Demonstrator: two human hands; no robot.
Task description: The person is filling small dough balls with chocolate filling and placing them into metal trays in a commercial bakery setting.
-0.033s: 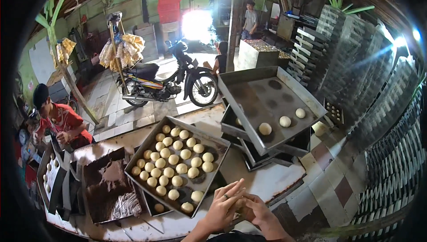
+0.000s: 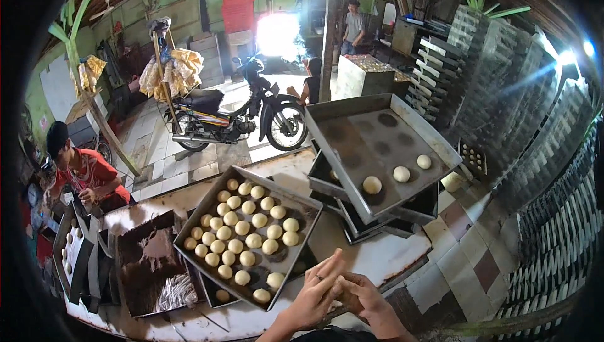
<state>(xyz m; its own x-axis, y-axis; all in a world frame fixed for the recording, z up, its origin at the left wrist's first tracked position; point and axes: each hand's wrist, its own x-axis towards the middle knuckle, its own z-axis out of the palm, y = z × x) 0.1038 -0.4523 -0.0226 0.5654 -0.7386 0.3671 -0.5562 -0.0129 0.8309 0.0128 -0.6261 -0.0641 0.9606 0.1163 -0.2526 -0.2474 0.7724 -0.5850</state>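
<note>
My left hand, with a ring on one finger, is held up at the lower middle with its fingers stretched out. Curled fingers of my right hand press against its palm side. Whatever lies between the two hands, if anything, is hidden. To their left, a metal tray sits at an angle on the table, bearing several rows of pale round dough balls. Beyond my hands, another tray tops a crooked stack and carries three dough balls along with dark round marks.
A dark tray with brown powder and a pale crumpled bundle stands at the left. At the table's far left, a person in a red shirt is by more trays. A motorbike is parked behind; tall stacks of trays line the right.
My left fingers have drawn closer together, and my right fingers have shifted slightly against them. The person in red has moved their head. The dough balls stay in place on the trays.
</note>
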